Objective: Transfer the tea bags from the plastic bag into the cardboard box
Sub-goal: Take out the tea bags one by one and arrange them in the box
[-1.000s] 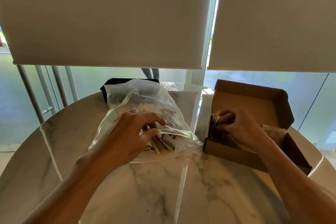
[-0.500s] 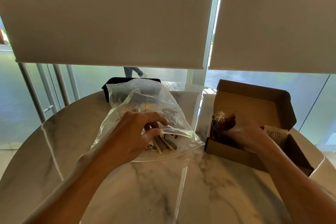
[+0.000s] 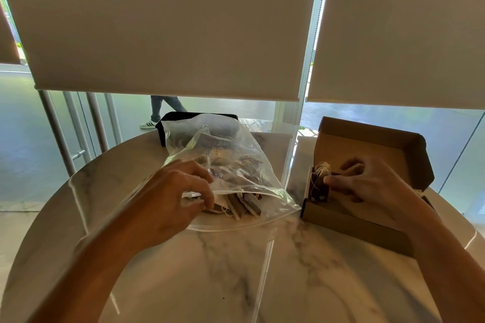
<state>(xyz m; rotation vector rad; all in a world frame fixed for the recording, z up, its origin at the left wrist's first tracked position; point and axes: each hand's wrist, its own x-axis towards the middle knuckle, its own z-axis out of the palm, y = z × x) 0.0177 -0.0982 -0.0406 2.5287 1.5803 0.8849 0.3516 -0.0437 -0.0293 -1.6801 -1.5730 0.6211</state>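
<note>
We have the loose flat tea bags (image 3: pixel 244 203) lying at the near mouth of the clear zip-top plastic bag (image 3: pixel 236 157), just right of our left hand (image 3: pixel 170 196); their long axes run near-to-far, slanting a little left. That hand is the nearer one: its grip is curled at the bag's opening, fingertips on the plastic and the nearest sachets, though we cannot tell whether it already pinches one. Our right hand (image 3: pixel 367 186) is inside the open brown cardboard box (image 3: pixel 349 220), pinching a small bundle of stringed tea bags (image 3: pixel 319 183) upright against the box's left wall. Bag and box sit side by side on the round marble surface (image 3: pixel 262 283), corners almost touching. The bag's limp upper film may snag a lift. A black container (image 3: pixel 168 126) stands behind the bag.
</note>
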